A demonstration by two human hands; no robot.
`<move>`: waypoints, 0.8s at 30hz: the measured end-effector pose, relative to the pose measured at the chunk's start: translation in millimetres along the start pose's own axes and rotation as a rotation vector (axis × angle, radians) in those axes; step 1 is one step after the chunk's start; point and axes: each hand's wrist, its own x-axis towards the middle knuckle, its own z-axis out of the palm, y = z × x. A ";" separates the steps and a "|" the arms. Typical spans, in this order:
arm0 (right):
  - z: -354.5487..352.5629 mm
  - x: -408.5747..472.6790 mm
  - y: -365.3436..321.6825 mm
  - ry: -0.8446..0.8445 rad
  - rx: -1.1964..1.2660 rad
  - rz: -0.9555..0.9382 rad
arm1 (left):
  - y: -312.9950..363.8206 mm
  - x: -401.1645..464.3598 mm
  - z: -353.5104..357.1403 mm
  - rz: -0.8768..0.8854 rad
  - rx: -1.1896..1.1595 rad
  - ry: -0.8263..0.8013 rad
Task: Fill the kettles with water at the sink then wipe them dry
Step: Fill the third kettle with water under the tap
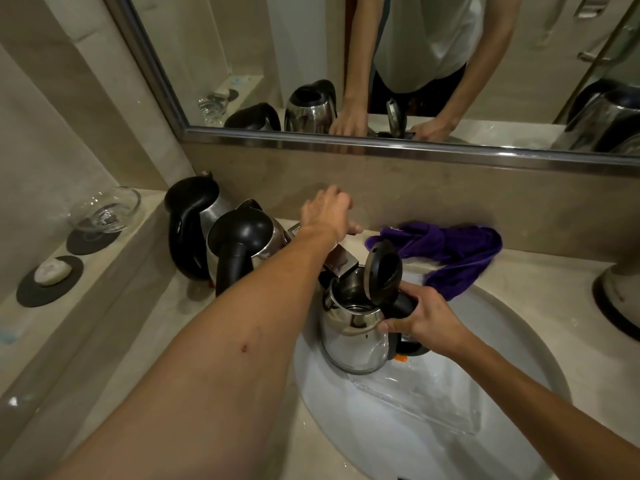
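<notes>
Four kettles point(353, 327) — one purple cloth point(450, 251), one glass dish point(104, 209), two black mats point(48, 282).

A steel kettle point(353, 332) with a black handle stands upright in the white sink point(415, 427) at the centre of the frame, its black lid point(382, 271) flipped open under the square tap point(337, 263). Two more steel kettles with black lids and handles, one nearer point(242, 247) and one behind it point(192, 216), stand closed at centre left. A crumpled purple cloth point(450, 251) lies at the sink's far edge, right of centre.
</notes>
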 end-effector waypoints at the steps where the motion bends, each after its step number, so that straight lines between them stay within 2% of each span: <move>1: -0.2 -0.2 0.0 0.001 0.003 -0.006 | -0.2 0.4 -0.1 -0.007 0.000 0.001; 13: -0.9 -1.0 0.9 -0.002 0.010 -0.021 | -2.7 6.5 2.4 -0.056 0.128 0.010; 24: -0.7 -1.2 0.0 0.004 -0.001 -0.041 | -2.2 6.2 1.2 -0.071 0.118 -0.009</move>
